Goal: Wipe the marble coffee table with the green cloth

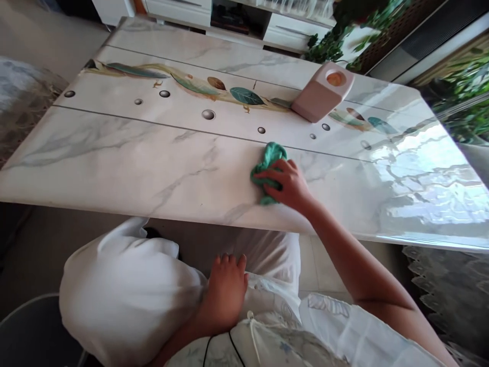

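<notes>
My right hand (pixel 288 182) presses a crumpled green cloth (pixel 269 158) onto the white marble-patterned table (pixel 145 158), near its front edge and a little right of the middle. The fingers are curled over the cloth. My left hand (pixel 225 293) lies flat on my lap below the table edge, fingers together and stretched, holding nothing. A pink block-shaped holder (pixel 323 92) with a round orange-filled hole stands on the table beyond the cloth.
A painted leaf band (pixel 214 89) with round bead marks runs across the table's middle. Green plants (pixel 344 35) and a white cabinet (pixel 214 12) stand behind the table. The right part of the tabletop glares with reflected light.
</notes>
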A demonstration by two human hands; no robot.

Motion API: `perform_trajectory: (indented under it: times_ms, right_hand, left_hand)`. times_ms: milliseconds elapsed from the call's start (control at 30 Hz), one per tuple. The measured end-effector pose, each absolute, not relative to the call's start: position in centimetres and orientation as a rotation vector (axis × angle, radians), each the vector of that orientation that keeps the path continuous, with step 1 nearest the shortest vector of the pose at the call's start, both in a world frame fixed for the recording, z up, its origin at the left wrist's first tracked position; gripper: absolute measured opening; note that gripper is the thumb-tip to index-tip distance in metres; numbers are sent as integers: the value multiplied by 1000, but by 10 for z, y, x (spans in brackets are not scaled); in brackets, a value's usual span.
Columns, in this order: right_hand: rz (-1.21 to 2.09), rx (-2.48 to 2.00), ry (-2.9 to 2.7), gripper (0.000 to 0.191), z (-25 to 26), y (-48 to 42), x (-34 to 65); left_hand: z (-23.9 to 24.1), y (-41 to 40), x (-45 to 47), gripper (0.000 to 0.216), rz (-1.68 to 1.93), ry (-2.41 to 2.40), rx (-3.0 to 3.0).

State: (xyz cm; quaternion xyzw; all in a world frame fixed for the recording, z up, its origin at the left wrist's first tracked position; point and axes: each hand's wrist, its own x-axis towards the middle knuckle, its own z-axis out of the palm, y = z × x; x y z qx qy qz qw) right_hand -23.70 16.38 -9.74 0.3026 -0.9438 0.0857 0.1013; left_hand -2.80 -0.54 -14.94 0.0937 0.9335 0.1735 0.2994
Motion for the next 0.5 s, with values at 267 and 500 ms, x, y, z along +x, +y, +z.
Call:
perform_trajectory:
  times_ms: [267, 500]
  right_hand:
    - [454, 1128, -2692, 37, -117, 161, -165]
    - [667, 894, -2687, 72, -99, 176, -167]
  left_hand:
    - [-147, 1, -32, 48, 367, 2500, 276]
    - [-150, -17, -42, 21, 597, 2603, 719]
